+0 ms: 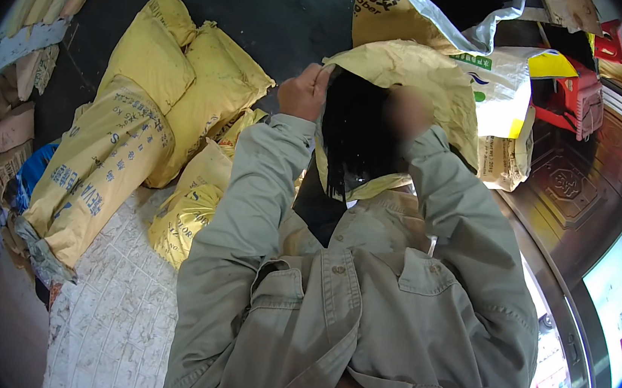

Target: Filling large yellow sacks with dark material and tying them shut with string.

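Nearest the camera, the person's grey-green buttoned work jacket (359, 313) is filling the lower frame, both sleeves rising toward the hands. The left hand (303, 91) is closing its grip on the upper left edge of a crumpled yellow paper sack with a dark opening (414, 76), fingers curled and pinching the rim. The right hand (408, 112) is blurred; it is lying against the sack's mouth on the right side, but whether its grip is pinching the paper or merely pressing it, I cannot tell. The sack is being held up in front of the chest, between the two hands, its dark mouth (353, 141) turned toward the person. Judgement: the step in hand appears to be opening or spreading the mouth of this sack. The next move is likely calling for both hands to be drawing the rim apart evenly, with care that the thin paper is not tearing at the left pinch point. Farther left, full yellow printed sacks (103, 149) are lying stacked on the pale brick-patterned floor (117, 310). Beyond the held sack, a white and yellow plastic bag (501, 81) and a red plastic stool (575, 97) are standing near a dark embossed metal door panel (577, 184).
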Motion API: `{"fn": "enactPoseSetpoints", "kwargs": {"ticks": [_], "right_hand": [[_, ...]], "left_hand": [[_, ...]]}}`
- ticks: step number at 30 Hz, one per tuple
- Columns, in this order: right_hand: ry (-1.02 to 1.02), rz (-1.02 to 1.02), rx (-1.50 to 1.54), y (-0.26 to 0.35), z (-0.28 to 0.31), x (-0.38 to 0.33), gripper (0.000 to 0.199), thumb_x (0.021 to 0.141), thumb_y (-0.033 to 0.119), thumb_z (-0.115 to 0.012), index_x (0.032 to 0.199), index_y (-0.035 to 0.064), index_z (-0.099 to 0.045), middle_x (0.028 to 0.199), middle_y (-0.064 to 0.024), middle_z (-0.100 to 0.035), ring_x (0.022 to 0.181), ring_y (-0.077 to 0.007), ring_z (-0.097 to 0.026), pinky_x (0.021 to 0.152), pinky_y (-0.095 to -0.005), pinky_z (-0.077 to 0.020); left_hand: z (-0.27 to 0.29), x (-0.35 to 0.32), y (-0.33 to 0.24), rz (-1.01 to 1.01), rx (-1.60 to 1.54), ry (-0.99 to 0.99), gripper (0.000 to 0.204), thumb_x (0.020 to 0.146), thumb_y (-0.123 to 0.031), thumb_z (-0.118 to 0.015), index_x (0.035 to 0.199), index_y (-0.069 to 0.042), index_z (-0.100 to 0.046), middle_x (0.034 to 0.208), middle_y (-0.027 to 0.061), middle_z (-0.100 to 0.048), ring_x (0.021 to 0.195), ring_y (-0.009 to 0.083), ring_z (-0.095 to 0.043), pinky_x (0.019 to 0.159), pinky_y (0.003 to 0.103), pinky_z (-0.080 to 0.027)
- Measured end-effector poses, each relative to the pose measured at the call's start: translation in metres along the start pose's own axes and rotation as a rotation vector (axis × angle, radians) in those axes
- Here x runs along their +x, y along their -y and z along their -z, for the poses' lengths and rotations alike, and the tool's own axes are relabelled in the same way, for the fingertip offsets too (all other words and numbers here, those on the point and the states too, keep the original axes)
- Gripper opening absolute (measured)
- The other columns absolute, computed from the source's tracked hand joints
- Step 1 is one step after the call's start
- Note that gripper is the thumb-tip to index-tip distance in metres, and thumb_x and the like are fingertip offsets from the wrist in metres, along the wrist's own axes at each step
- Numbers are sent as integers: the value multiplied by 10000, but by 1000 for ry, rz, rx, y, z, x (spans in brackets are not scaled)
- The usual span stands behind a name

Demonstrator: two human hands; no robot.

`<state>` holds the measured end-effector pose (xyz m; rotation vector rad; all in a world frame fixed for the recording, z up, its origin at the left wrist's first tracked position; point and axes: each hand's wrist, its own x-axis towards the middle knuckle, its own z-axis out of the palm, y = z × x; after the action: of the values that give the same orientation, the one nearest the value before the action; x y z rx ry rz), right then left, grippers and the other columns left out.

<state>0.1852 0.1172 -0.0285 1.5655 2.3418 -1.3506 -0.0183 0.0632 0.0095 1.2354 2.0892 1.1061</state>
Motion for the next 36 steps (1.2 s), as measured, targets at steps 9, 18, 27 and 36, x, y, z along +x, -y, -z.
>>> {"fn": "enactPoseSetpoints", "kwargs": {"ticks": [9,18,27,36], "right_hand": [[262,538,-233,42,-72,6,273,682,83,-524,947,114,-585,836,-113,-610,757,-301,-594,640,-379,-480],[-85,472,-262,27,-34,-3,150,689,140,-576,831,91,-585,750,-114,-590,679,-293,-579,574,-395,-473],[33,383,-180,-18,-15,-38,281,660,52,-555,942,51,-553,1115,-153,-513,974,-320,-528,823,-361,-437],[300,-23,-529,-57,-29,0,230,722,97,-524,947,81,-572,917,-148,-584,786,-347,-573,705,-404,-471]], "left_hand": [[2,26,12,26,56,-90,225,807,-225,-564,667,-50,-539,528,146,-425,448,251,-372,421,332,-346],[12,-26,-20,-88,222,-71,289,739,-331,-617,752,-48,-564,669,145,-549,565,323,-538,498,395,-425],[27,-116,-17,397,657,323,471,759,-497,-520,741,-31,-589,693,162,-582,589,352,-555,497,427,-424],[2,-62,-1,332,535,190,452,803,-408,-483,568,-31,-565,511,186,-517,464,373,-517,429,450,-392]]}}
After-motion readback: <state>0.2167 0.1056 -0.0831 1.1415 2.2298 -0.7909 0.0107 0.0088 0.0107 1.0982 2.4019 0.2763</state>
